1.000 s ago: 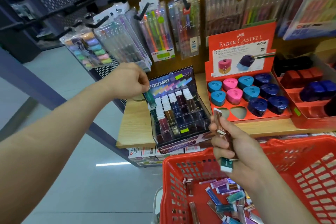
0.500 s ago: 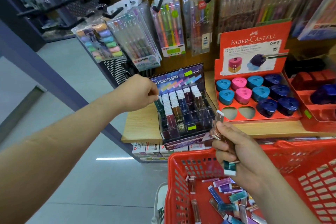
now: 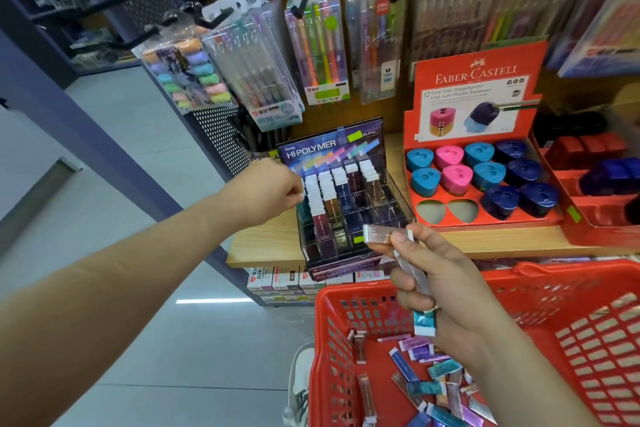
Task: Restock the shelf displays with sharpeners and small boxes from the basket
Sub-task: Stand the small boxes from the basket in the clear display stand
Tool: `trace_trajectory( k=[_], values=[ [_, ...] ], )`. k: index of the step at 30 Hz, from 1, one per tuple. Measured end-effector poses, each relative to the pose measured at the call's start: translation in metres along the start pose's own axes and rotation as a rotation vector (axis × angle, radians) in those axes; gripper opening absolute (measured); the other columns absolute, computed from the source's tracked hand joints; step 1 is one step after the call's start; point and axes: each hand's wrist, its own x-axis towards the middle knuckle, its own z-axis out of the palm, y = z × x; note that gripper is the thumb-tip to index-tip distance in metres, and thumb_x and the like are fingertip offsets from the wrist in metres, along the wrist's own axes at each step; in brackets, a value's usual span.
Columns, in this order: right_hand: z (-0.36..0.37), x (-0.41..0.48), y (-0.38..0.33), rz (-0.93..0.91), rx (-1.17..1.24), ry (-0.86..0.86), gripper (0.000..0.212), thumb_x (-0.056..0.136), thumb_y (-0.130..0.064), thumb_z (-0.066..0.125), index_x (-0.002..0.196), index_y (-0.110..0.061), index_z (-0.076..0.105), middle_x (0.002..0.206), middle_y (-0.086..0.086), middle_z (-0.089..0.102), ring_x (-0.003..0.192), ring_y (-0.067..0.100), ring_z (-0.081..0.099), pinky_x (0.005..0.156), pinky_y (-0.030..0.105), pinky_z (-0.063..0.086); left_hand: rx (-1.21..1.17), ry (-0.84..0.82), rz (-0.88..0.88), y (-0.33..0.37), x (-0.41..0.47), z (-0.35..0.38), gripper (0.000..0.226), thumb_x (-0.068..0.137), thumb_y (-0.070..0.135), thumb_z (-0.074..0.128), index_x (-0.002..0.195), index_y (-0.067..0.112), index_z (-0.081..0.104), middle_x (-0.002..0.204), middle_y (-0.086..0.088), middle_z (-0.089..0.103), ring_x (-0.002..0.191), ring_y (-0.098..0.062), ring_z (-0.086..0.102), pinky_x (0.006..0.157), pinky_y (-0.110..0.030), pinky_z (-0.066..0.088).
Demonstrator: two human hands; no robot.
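My left hand (image 3: 268,189) reaches to the left column of the Hi-Polymer display case (image 3: 346,198) and pinches a teal small box (image 3: 304,210) at its slot. My right hand (image 3: 436,282) hovers over the red basket (image 3: 519,282) and grips several small boxes (image 3: 381,234), one silver sticking out left, one teal poking out below. More loose small boxes (image 3: 420,386) lie in the basket's bottom. The red Faber-Castell sharpener tray (image 3: 481,180) holds blue, pink and navy sharpeners, with two empty slots at its front left.
Pen packs (image 3: 318,48) hang on hooks above the wooden shelf (image 3: 263,243). A second red tray (image 3: 595,184) with red and blue items stands at right. A blue perforated rack (image 3: 218,139) and grey floor lie left. A shoe (image 3: 299,381) shows beside the basket.
My left hand has sunk toward the case's left column with the teal box. My right hand has tipped its silver box from upright to lying leftward. The view moved closer.
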Motion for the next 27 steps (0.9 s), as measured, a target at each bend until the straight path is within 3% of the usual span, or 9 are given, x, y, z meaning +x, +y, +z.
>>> trace_trajectory(
  k=[4,7,10,12,14,17,24,27],
  values=[
    [0.002,-0.001,-0.001,-0.024,-0.029,0.037,0.021,0.09,-0.011,0.062,0.102,-0.018,0.047,0.089,0.012,0.072,0.04,0.009,0.041,0.033,0.015,0.024,0.117,-0.009,0.005,0.01,-0.001,0.006,0.024,0.097,0.028,0.046,0.088,0.014,0.063,0.083,-0.001,0.061,0.083,-0.022,0.058,0.074,-0.034,0.046],
    [0.005,-0.003,-0.003,-0.056,-0.057,0.041,0.018,0.093,-0.009,0.058,0.103,-0.017,0.047,0.081,0.006,0.074,0.04,0.01,0.041,0.033,0.017,0.023,0.042,0.02,-0.075,0.016,-0.001,-0.006,0.019,0.094,0.032,0.054,0.099,0.017,0.064,0.09,0.0,0.066,0.089,-0.022,0.061,0.076,-0.032,0.049],
    [0.006,-0.004,-0.004,-0.122,-0.13,0.048,0.017,0.095,-0.011,0.058,0.105,-0.019,0.048,0.068,0.005,0.062,0.039,0.011,0.041,0.035,0.017,0.023,-0.247,-0.002,-0.176,0.026,0.001,-0.036,0.014,0.091,0.025,0.061,0.091,0.014,0.07,0.079,0.007,0.068,0.077,-0.013,0.065,0.072,-0.026,0.051],
    [0.007,-0.004,-0.003,-0.182,-0.176,0.045,0.018,0.095,-0.012,0.059,0.107,-0.021,0.05,0.069,0.007,0.053,0.038,0.01,0.039,0.037,0.016,0.024,-0.677,-0.198,-0.196,0.043,0.0,-0.057,0.014,0.091,0.019,0.063,0.092,0.011,0.074,0.076,0.001,0.072,0.069,-0.01,0.067,0.067,-0.022,0.055],
    [0.009,-0.003,-0.002,-0.242,-0.224,0.014,0.02,0.096,-0.011,0.057,0.111,-0.023,0.053,0.064,0.003,0.056,0.037,0.009,0.035,0.037,0.015,0.023,-0.951,-0.356,-0.151,0.064,-0.002,-0.068,0.017,0.094,0.021,0.06,0.1,0.012,0.072,0.087,-0.005,0.074,0.072,-0.009,0.067,0.067,-0.02,0.055],
    [0.01,-0.004,-0.002,-0.304,-0.323,-0.045,0.03,0.096,-0.009,0.056,0.121,-0.026,0.05,0.059,0.006,0.049,0.036,0.009,0.03,0.036,0.016,0.025,-1.066,-0.384,-0.077,0.085,-0.002,-0.065,0.024,0.093,0.021,0.06,0.111,0.009,0.068,0.091,-0.01,0.072,0.071,-0.009,0.064,0.066,-0.019,0.054],
    [0.005,-0.003,-0.013,-0.37,-0.587,-0.093,0.041,0.093,-0.017,0.063,0.121,-0.037,0.04,0.057,-0.006,0.059,0.042,0.008,0.038,0.044,0.02,0.034,-1.107,-0.394,-0.086,0.086,-0.002,-0.051,0.017,0.086,0.013,0.068,0.099,0.002,0.072,0.082,-0.01,0.07,0.071,-0.011,0.064,0.067,-0.019,0.054],
    [0.005,0.001,-0.013,-0.243,-0.341,-0.005,0.037,0.092,-0.008,0.062,0.118,-0.029,0.048,0.068,0.0,0.065,0.043,0.009,0.038,0.039,0.02,0.029,-1.196,-0.283,-0.154,0.081,0.001,-0.057,0.011,0.082,0.007,0.07,0.092,0.001,0.072,0.076,-0.012,0.07,0.063,-0.011,0.063,0.061,-0.018,0.054]
  ],
)
